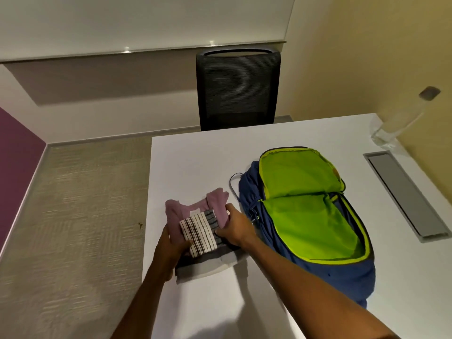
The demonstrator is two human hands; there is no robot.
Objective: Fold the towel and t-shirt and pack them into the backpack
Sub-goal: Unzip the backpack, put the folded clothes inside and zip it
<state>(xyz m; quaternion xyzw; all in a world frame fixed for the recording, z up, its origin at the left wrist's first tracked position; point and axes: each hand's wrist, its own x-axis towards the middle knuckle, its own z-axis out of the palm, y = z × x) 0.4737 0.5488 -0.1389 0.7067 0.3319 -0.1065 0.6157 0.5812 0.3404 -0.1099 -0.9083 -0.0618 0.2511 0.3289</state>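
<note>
Head cam view: I've got both hands on the folded bundle near the front left corner of the desk (318,133). My left hand (171,245) is clamped on the left side of it, my right hand (236,227) on the right side, fingers curled around the cloth, so both grips are closed on the stack. The striped towel (198,234) sits on top in the middle, and the pink t-shirt (215,204) bunches out behind and to the sides. There's some grey cloth under it that I honestly can't tell which piece it belongs to.

What matters now: the backpack (305,216) lies just to the right of the bundle, almost touching my right hand. It's unzipped wide, green lining showing, with its long axis running away from me and slightly left. So it's a short sideways carry to the right, right hand leading since it's the nearer one, and the bundle should drop into the open main compartment.
</note>
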